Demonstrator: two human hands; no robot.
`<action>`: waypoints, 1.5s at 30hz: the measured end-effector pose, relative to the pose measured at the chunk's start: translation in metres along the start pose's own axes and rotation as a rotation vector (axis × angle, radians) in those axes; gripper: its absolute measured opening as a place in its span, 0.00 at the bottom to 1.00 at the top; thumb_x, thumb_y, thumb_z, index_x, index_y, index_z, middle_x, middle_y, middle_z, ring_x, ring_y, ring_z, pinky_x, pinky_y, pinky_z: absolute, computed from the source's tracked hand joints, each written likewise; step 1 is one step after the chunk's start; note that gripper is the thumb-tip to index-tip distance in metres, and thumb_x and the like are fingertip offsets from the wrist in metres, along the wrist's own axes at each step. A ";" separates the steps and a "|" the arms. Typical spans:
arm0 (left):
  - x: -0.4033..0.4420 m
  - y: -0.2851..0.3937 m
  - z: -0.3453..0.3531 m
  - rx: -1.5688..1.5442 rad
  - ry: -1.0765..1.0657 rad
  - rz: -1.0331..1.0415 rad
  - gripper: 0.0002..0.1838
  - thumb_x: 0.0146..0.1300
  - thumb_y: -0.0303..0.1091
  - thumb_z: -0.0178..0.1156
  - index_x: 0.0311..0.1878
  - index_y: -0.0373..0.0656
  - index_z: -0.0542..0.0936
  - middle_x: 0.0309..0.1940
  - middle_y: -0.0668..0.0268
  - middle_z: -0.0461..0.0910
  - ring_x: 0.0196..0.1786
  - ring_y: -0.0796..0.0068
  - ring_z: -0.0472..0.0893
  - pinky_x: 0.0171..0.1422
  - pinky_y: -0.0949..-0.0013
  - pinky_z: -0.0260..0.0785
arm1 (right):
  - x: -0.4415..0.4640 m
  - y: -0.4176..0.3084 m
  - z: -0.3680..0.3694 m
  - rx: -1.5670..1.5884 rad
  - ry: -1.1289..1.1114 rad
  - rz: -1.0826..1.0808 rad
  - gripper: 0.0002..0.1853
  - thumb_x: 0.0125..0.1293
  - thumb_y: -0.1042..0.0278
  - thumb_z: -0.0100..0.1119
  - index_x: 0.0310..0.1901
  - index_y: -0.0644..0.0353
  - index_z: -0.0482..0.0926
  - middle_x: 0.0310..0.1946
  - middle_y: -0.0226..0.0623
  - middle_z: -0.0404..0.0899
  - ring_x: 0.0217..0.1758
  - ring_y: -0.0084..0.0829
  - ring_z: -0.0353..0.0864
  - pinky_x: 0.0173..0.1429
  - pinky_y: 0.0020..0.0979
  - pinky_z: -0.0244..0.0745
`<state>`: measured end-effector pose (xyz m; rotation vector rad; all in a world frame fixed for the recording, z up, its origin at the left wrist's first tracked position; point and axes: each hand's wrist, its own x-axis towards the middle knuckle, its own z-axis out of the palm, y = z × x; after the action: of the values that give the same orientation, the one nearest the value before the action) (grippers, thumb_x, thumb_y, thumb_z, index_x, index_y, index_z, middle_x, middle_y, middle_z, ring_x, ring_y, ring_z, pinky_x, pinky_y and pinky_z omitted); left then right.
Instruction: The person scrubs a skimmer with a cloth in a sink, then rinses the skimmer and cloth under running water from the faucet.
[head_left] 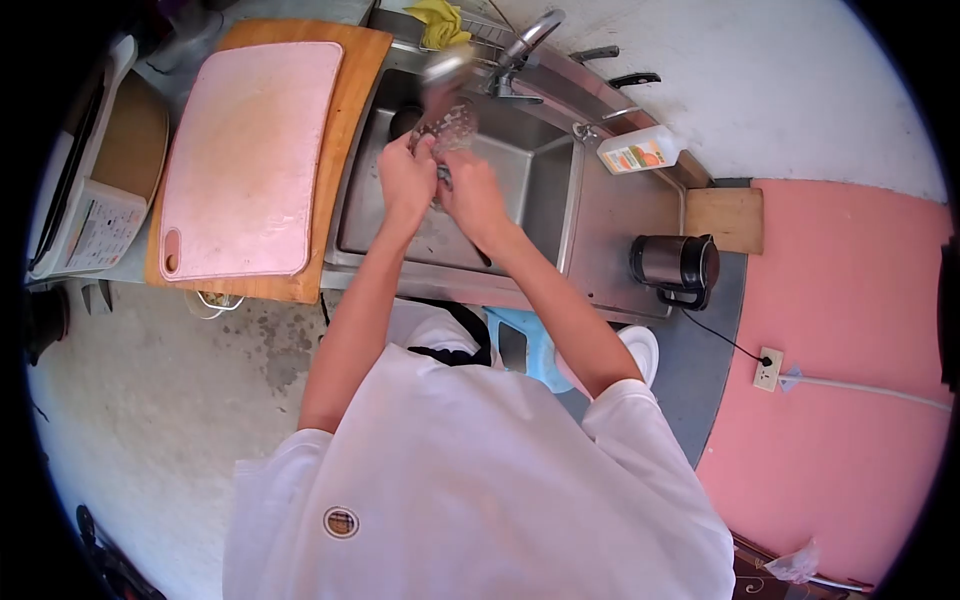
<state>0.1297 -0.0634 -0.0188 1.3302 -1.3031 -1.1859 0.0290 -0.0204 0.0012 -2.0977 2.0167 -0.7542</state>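
I hold a blurred object (pixel 447 122) over the sink basin (pixel 540 195). Its lower part is dark and shiny with pale speckles, and a lighter, metallic-looking end reaches up toward the tap; the blur keeps me from telling what it is. My left hand (pixel 407 182) has its fingers curled in and clamped on the lower part. My right hand (pixel 472 192) sits just beside it, fingers also bent and clamped on the same part, though I cannot make out every fingertip.

The curved tap (pixel 522 45) stands at the back of the sink, beyond my hands, with a yellow cloth (pixel 437 22) near it. To my right, a white bottle (pixel 638 152) with an orange-patterned label stands by the wall, and nearer to me is a dark kettle (pixel 665 260), its cord running to a wall socket (pixel 768 369). To my left, a pink cutting board (pixel 250 160) lies on a larger wooden board (pixel 357 105) beside the basin. Below the counter, between my forearms, a blue stool (pixel 542 350) shows.
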 end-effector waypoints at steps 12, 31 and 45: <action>0.009 0.013 0.003 -0.056 0.014 -0.055 0.09 0.61 0.28 0.58 0.34 0.29 0.79 0.23 0.46 0.78 0.25 0.51 0.76 0.35 0.61 0.67 | 0.014 0.013 -0.014 0.014 0.038 0.090 0.09 0.51 0.78 0.60 0.36 0.69 0.78 0.32 0.54 0.78 0.35 0.54 0.78 0.41 0.43 0.73; 0.015 0.014 0.003 -0.289 0.065 -0.267 0.09 0.62 0.28 0.59 0.38 0.29 0.80 0.24 0.56 0.81 0.29 0.66 0.81 0.37 0.64 0.69 | 0.014 0.009 -0.018 0.087 0.010 0.078 0.12 0.52 0.77 0.61 0.40 0.66 0.76 0.37 0.51 0.77 0.40 0.53 0.77 0.44 0.46 0.73; 0.012 0.013 0.002 -0.168 0.050 -0.132 0.09 0.62 0.28 0.58 0.38 0.30 0.81 0.27 0.53 0.83 0.30 0.67 0.81 0.40 0.65 0.69 | 0.031 0.011 -0.031 -0.113 0.028 -0.017 0.09 0.51 0.78 0.61 0.36 0.67 0.77 0.33 0.51 0.77 0.38 0.52 0.78 0.43 0.43 0.73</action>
<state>0.1254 -0.0755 -0.0062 1.3295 -1.0686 -1.3137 0.0047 -0.0444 0.0315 -2.1786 2.1060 -0.6916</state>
